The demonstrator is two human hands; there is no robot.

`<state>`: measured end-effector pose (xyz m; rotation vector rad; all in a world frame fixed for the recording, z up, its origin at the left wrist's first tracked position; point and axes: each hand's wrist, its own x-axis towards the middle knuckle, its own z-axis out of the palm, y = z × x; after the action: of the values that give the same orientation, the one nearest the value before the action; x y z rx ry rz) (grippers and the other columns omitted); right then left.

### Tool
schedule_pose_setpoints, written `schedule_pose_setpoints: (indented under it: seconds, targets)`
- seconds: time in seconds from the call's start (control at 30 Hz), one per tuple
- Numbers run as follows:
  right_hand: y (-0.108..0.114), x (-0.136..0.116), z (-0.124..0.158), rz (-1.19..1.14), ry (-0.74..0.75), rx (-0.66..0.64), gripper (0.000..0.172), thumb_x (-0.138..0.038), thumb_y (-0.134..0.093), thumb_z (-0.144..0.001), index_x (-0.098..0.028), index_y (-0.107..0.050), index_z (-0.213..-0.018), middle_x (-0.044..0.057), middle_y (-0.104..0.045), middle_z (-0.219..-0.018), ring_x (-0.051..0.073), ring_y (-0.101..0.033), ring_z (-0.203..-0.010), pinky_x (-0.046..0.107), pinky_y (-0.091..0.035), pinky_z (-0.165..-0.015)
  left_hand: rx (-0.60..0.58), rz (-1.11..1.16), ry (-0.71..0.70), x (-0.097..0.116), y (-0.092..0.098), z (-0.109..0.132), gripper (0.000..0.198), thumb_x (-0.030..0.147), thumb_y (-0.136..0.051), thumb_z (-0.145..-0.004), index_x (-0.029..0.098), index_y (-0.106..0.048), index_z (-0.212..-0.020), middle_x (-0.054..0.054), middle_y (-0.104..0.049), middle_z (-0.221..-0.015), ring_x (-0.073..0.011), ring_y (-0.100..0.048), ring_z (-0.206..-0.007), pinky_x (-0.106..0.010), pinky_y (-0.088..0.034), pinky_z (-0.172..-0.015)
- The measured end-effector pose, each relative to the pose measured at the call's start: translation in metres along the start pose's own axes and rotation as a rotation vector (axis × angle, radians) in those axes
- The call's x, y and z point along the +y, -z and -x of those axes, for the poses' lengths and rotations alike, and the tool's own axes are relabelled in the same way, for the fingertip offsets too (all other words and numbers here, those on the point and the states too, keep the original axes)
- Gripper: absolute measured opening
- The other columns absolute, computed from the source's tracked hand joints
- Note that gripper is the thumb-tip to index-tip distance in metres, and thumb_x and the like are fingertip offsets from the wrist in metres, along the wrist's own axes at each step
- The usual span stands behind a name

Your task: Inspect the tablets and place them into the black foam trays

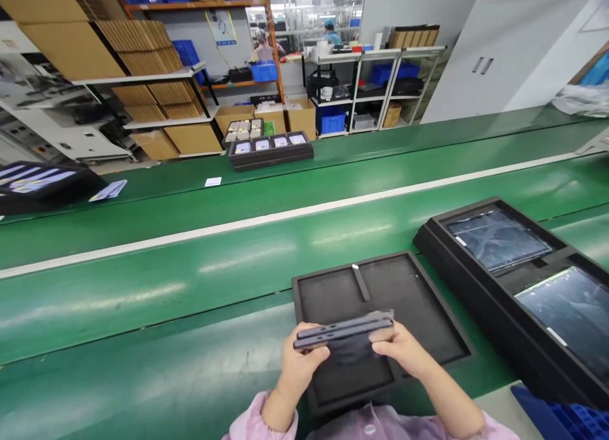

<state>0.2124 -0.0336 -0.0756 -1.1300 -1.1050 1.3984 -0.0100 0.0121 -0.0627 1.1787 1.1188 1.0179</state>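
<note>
My left hand (301,362) is closed around the left end of two thin dark tablets (345,330), with its thumb underneath on the near side. Gripping the right end is my right hand (402,350), its thumb also on the near side. The tablets are stacked one against the other and seen nearly edge-on, with small openings along their edges; their faces are mostly hidden. They are held above a black foam tray (394,294), which has two shallow compartments and a narrow divider. No tablet shows in the visible part of that tray.
To the right, stacked black trays (469,272) hold film-covered tablets (499,238). A green conveyor (238,256) with a white strip runs across. Beyond it stand more black trays (273,158), a white card (213,182) and shelves. A blue crate (566,421) is at lower right.
</note>
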Motion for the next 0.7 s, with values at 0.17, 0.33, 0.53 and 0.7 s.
schedule_pose_setpoints:
  seconds: [0.17, 0.33, 0.53, 0.7]
  targets:
    - [0.009, -0.023, 0.006, 0.163, 0.245, 0.025, 0.045, -0.058, -0.069, -0.066, -0.022, -0.055, -0.089, 0.012, -0.056, -0.111, 0.028, -0.051, -0.108, 0.041, -0.041, -0.089, -0.258, -0.066, -0.333, 0.022, -0.011, 0.001, 0.046, 0.056, -0.072, -0.06, 0.018, -0.065, -0.084, -0.012, -0.07, -0.086, -0.0247, -0.065, -0.08, -0.038, -0.053, -0.076]
    - [0.002, -0.023, 0.007, 0.071, 0.237, -0.01, 0.041, -0.056, -0.07, -0.067, -0.022, -0.052, -0.082, 0.009, -0.058, -0.096, 0.024, -0.056, -0.094, 0.038, -0.047, -0.079, -0.331, -0.216, -0.463, 0.02, -0.003, -0.003, 0.049, 0.061, -0.064, -0.066, 0.018, -0.065, -0.089, -0.012, -0.07, -0.088, -0.024, -0.067, -0.08, -0.035, -0.055, -0.072]
    - [0.005, -0.015, 0.012, -0.063, 0.333, -0.062, 0.031, -0.041, -0.074, -0.071, -0.025, -0.057, -0.091, 0.006, -0.057, -0.095, 0.02, -0.056, -0.087, 0.035, -0.049, -0.075, -0.337, -0.187, -0.683, 0.019, -0.004, -0.001, 0.043, 0.054, -0.067, -0.067, 0.02, -0.065, -0.094, -0.012, -0.072, -0.087, -0.0226, -0.068, -0.079, -0.034, -0.057, -0.067]
    - [0.007, -0.016, 0.008, -0.068, 0.319, -0.077, 0.029, -0.037, -0.074, -0.072, -0.027, -0.059, -0.095, 0.004, -0.057, -0.096, 0.018, -0.056, -0.085, 0.033, -0.047, -0.076, -0.327, -0.14, -0.664, 0.018, -0.006, -0.004, 0.044, 0.052, -0.068, -0.066, 0.021, -0.066, -0.096, -0.011, -0.072, -0.088, -0.0223, -0.068, -0.08, -0.034, -0.057, -0.068]
